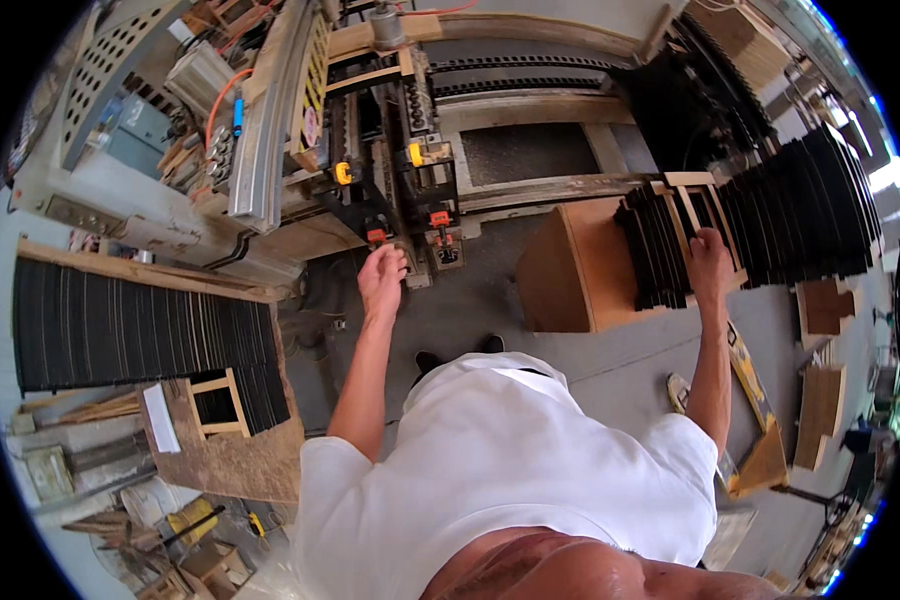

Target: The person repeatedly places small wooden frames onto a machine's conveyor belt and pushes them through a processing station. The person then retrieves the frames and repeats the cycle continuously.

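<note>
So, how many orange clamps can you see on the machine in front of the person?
2: one orange clamp just above the left hand, the other a little to its right. Others may be hidden among the machine parts.

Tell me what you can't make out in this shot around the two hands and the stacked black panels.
- Left hand, head view: whether it touches the machine's clamps; its fingers curl away.
- Right hand, head view: its fingertips sink among the upright black panels, so the grip is unclear.
- Wooden box: its top is largely covered by the panels.
- Right-side panel rows: bent and blurred at the fisheye rim.
</note>
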Demonstrator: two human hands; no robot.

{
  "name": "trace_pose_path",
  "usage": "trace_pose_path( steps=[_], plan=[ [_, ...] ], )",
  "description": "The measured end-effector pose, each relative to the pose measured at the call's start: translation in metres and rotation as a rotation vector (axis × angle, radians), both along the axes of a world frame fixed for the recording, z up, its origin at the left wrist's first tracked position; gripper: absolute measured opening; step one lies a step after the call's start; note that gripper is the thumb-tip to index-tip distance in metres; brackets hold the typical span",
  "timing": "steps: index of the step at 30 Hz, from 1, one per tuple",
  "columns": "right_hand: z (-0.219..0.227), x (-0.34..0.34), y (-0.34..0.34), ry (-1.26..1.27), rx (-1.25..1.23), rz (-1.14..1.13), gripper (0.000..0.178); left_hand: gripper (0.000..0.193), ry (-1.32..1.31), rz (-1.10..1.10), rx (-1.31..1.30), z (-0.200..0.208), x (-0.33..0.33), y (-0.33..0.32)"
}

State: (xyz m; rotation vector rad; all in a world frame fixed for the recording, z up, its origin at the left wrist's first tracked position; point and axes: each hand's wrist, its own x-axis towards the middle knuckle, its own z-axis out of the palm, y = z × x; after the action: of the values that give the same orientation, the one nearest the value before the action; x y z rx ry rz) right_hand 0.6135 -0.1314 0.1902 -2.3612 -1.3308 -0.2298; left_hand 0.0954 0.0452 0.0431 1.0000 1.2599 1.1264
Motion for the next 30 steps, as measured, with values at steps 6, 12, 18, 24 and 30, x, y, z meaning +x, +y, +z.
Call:
trace_pose_path(
  steps=[6, 12, 18, 24, 30],
  plan=[
    [0.045, -0.029, 0.033, 0.085, 0.261, 0.101, 0.018, 0.033, 0.039, 0.012, 0.025, 0.022, 0.023, 0.045],
    [0.060, -0.079, 0.086, 0.174, 0.347, 0.357, 0.017, 0.028, -0.017, 0.043, 0.011, 0.039, 0.039, 0.100],
    [0.052, -0.134, 0.170, 0.180, 0.281, 0.655, 0.021, 0.030, -0.129, 0.059, 0.006, 0.031, 0.051, 0.175],
    [0.030, -0.174, 0.260, 0.118, 0.247, 0.848, 0.016, 0.035, -0.158, 0.064, -0.087, 0.037, 0.059, 0.249],
    [0.023, -0.206, 0.324, 0.109, 0.240, 0.967, 0.017, 0.042, -0.300, 0.139, -0.174, 0.041, 0.069, 0.328]
  ],
)
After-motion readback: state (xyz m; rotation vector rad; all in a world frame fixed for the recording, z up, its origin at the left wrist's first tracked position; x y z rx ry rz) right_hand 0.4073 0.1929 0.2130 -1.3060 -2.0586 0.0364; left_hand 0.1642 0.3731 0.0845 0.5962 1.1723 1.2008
